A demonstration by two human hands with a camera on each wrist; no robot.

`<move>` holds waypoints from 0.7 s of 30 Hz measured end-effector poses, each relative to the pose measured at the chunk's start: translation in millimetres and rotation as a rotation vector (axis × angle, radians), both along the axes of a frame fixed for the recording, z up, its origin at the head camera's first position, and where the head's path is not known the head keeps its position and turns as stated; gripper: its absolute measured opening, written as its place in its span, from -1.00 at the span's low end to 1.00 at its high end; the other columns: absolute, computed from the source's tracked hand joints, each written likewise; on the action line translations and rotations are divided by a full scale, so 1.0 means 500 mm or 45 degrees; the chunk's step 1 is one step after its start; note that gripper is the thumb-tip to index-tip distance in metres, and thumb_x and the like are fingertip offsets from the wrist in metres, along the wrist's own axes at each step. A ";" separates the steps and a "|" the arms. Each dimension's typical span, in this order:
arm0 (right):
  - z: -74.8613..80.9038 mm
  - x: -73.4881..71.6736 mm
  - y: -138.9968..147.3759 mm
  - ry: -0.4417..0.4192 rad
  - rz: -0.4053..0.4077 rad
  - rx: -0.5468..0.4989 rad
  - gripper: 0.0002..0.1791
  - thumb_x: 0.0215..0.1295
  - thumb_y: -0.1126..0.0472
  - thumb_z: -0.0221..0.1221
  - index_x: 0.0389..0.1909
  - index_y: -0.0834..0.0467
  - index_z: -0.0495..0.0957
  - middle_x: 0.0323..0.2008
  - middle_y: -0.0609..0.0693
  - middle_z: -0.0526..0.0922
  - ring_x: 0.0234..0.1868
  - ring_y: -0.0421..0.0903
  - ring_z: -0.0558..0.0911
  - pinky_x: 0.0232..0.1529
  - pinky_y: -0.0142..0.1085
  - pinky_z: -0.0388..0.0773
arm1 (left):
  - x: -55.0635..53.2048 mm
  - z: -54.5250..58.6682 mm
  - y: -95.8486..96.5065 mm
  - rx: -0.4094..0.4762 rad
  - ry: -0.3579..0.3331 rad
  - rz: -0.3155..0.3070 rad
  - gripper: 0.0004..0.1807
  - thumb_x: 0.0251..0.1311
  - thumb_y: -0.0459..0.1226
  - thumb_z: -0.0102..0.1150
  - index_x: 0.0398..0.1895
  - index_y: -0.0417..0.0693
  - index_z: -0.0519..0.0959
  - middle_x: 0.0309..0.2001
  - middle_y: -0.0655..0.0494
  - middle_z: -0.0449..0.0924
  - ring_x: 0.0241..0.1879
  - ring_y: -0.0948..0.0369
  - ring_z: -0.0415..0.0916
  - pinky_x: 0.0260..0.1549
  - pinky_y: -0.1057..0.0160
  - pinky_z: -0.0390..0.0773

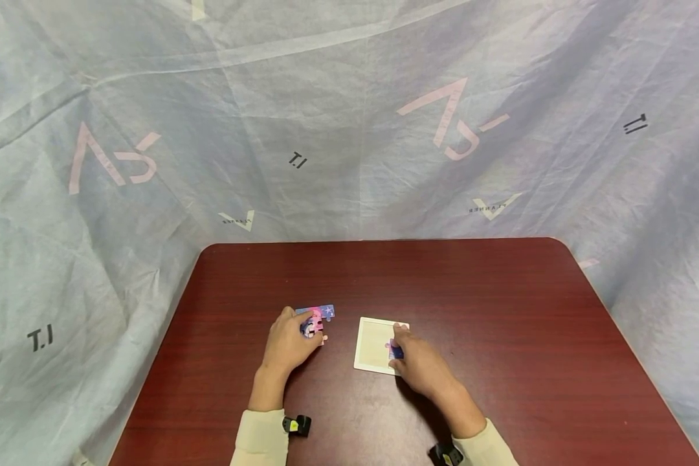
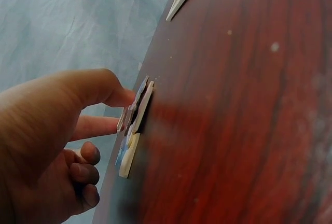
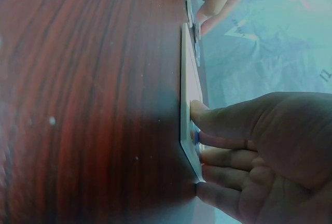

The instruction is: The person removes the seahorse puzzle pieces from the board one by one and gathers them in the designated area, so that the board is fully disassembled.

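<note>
Left of the middle of the table, my left hand [image 1: 288, 341] pinches a jigsaw puzzle piece [image 1: 312, 325] with a pink and dark cartoon print between thumb and index finger. It is over other pieces, among them a blue-purple piece [image 1: 326, 311] with a star; wooden edges [image 2: 129, 156] show in the left wrist view. My right hand [image 1: 424, 364] is at the right side of a shallow cream puzzle tray [image 1: 375, 369], with thumb and index finger on a blue-purple puzzle piece [image 1: 394, 351] inside it. The fingers hide part of that piece.
A dark red-brown wooden table [image 1: 489, 291] with rounded far corners bears everything. Behind and beside it hangs a pale printed cloth [image 1: 349, 129]. Bare tabletop separates the tray from the pieces on the left.
</note>
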State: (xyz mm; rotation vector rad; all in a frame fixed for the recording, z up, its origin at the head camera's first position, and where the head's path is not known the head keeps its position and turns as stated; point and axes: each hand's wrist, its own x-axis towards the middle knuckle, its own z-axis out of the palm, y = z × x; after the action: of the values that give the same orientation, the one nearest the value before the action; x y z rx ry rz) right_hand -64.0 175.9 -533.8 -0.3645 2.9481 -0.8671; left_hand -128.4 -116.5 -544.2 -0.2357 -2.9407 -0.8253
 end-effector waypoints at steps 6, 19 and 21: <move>0.003 0.001 0.000 -0.002 -0.006 -0.001 -0.28 0.24 0.31 0.45 0.39 0.43 0.45 0.36 0.39 0.56 0.38 0.28 0.60 0.39 0.09 0.52 | 0.000 -0.005 -0.001 -0.022 -0.006 0.000 -0.33 0.04 -0.04 0.56 0.23 -0.13 0.70 -0.23 -0.03 0.49 -0.33 0.16 0.38 -0.25 0.13 0.45; 0.000 0.000 0.000 -0.020 -0.001 -0.010 -0.37 0.24 0.32 0.45 0.30 0.42 0.51 0.39 0.39 0.53 0.42 0.29 0.56 0.42 0.10 0.47 | 0.001 -0.002 -0.004 -0.019 0.001 0.008 -0.35 0.06 -0.08 0.54 0.23 -0.15 0.70 -0.24 -0.03 0.51 -0.34 0.17 0.38 -0.26 0.16 0.43; 0.001 0.000 0.000 -0.015 0.000 -0.013 -0.35 0.24 0.32 0.45 0.32 0.42 0.50 0.39 0.39 0.54 0.42 0.29 0.56 0.42 0.10 0.47 | 0.001 -0.002 -0.002 -0.015 0.006 0.005 -0.35 0.06 -0.08 0.54 0.23 -0.14 0.70 -0.23 -0.03 0.52 -0.32 0.16 0.41 -0.24 0.15 0.45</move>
State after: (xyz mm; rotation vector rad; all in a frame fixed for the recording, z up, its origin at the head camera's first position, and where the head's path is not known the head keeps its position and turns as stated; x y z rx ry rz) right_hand -64.2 176.0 -533.4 -0.3590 2.9339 -0.8820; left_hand -128.0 -117.4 -545.2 -0.2323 -2.9416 -0.8055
